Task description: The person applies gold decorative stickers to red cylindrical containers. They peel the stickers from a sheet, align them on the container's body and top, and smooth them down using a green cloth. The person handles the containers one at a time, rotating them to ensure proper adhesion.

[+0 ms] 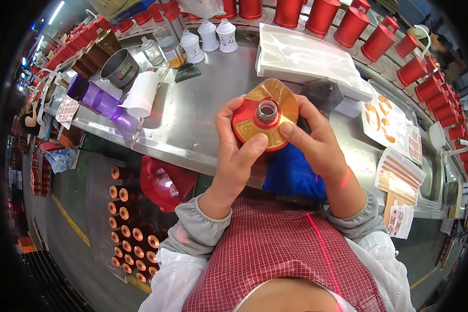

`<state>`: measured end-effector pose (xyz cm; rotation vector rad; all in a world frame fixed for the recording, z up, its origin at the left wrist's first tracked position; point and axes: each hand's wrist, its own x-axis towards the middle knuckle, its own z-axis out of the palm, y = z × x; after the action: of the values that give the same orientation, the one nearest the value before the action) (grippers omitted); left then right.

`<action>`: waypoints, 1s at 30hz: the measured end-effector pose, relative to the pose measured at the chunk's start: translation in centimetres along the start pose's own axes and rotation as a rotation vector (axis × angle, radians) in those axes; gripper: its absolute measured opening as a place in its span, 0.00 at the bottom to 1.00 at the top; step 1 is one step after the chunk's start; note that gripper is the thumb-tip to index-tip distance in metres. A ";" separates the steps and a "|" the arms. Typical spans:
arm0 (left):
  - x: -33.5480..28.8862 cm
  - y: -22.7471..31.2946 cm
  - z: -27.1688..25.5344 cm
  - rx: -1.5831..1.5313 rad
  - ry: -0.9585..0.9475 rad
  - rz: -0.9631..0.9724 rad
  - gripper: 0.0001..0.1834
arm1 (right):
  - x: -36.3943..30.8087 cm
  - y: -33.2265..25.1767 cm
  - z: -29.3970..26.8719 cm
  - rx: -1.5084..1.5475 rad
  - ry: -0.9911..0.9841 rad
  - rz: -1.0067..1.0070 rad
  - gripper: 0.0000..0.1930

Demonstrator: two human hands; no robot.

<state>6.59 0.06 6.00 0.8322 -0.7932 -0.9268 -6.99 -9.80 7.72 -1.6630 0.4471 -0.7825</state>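
Stainless steel forms the counter [192, 112], toward whose far edge a long white box [307, 54] is laid, while above the near edge a red bottle [244, 112] is held off the surface, mouth turned upward, pinched between the left hand [233, 151] and the right hand [315, 139]. Both thumbs are pressed against the gold label [288, 104] fanned around the open clear neck [268, 110]; the label could be creased or shifted by uneven thumb pressure, and the bottle could be dropped if either grip were loosened.
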 end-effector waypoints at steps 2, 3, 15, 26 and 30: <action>0.1 0.3 0.1 -0.073 0.035 -0.039 0.34 | 0.1 0.1 0.0 0.051 -0.003 0.034 0.22; 0.1 0.4 0.1 -0.111 0.044 -0.058 0.34 | 0.0 0.2 0.1 0.088 0.005 0.044 0.21; -1.6 -0.1 0.0 -0.069 0.297 0.174 0.29 | -0.6 0.6 0.9 0.257 0.053 0.099 0.21; -3.4 -2.5 -1.2 1.285 0.116 0.818 0.25 | -1.2 1.4 2.3 0.019 0.188 0.000 0.15; -3.1 -3.6 -0.6 1.280 0.171 0.974 0.24 | -0.1 0.9 0.6 0.023 0.078 0.054 0.13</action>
<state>4.62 1.74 1.91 1.3518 -1.4481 0.6431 -6.47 -9.52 6.75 -1.5968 0.5343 -0.8117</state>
